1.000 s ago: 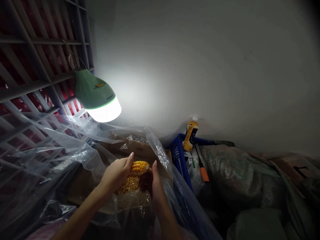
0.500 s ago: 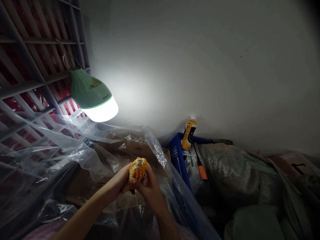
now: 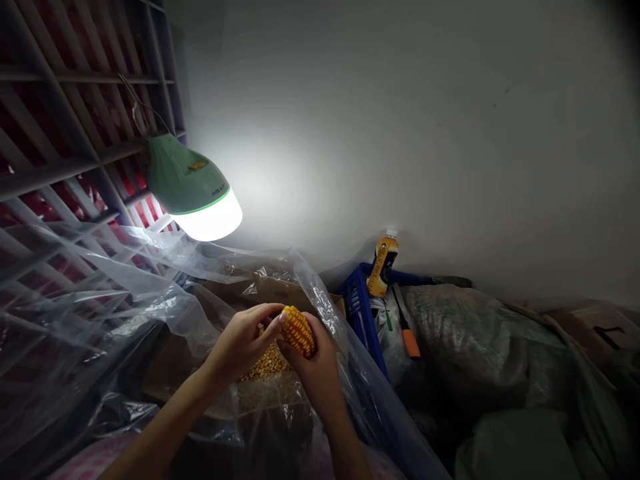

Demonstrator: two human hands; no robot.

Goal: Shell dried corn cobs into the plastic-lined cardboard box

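Observation:
A yellow corn cob [image 3: 299, 331] with rows of kernels is held up between my two hands. My right hand [image 3: 320, 363] wraps round its right side and lower end, thumb across the front. My left hand [image 3: 246, 337] has its thumb and fingers closed at the cob's upper left end. Below the hands, loose corn kernels [image 3: 267, 363] lie in a cardboard box [image 3: 167, 367] lined with clear plastic sheet [image 3: 190, 320]. The palms hide part of the cob and of the kernels.
A lit green lamp [image 3: 193, 177] hangs by a wire from a slatted plastic crate [image 3: 95, 127] at left. Right of the box stands a blue crate [image 3: 363, 313] with a yellow bottle [image 3: 383, 263] and an orange-handled tool [image 3: 411, 343]. Full sacks [image 3: 480, 333] lie farther right.
The cob has turned from upright to tilted, moving slightly right. My left hand has shifted from beside the cob to its upper end. Kernels in the box now show below. The view has shifted slightly.

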